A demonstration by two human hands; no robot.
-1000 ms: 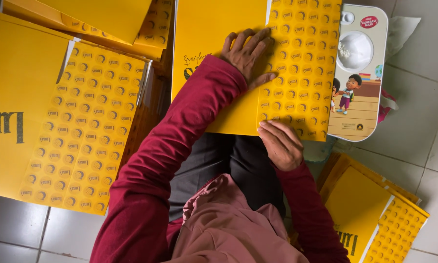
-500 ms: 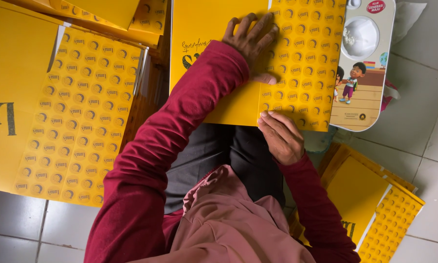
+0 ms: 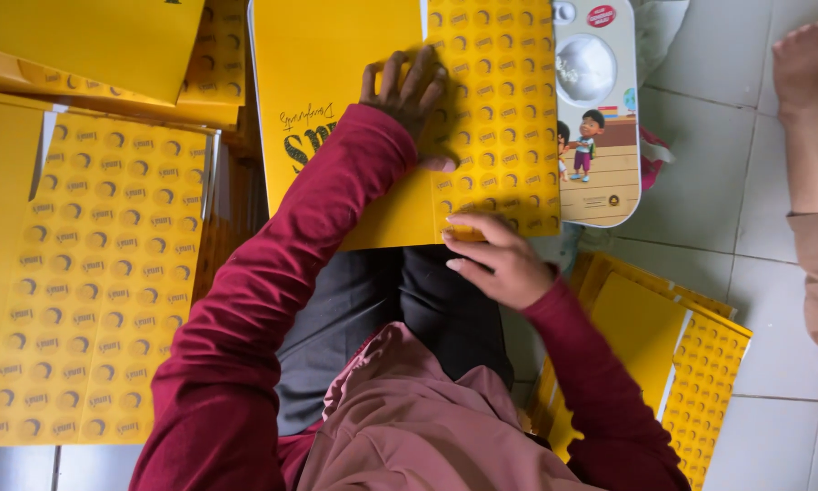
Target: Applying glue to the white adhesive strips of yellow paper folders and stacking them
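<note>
A flat yellow cardboard sheet lies across my lap, plain on its left half and printed with rows of round marks on its right half. My left hand lies flat on the sheet's middle with fingers spread, pressing down along the line between the two halves. My right hand is at the sheet's near edge, its fingertips pinching that edge. Both arms are in dark red sleeves.
A large yellow patterned sheet lies on the left, with more yellow sheets stacked above it. Another stack sits on the tiled floor at lower right. A white package with cartoon children lies past the sheet. Another person's foot is at right.
My right hand has shifted a little up and left onto the sheet's near edge. My left hand stays pressed on the sheet. The view has swung right, bringing another person's foot in.
</note>
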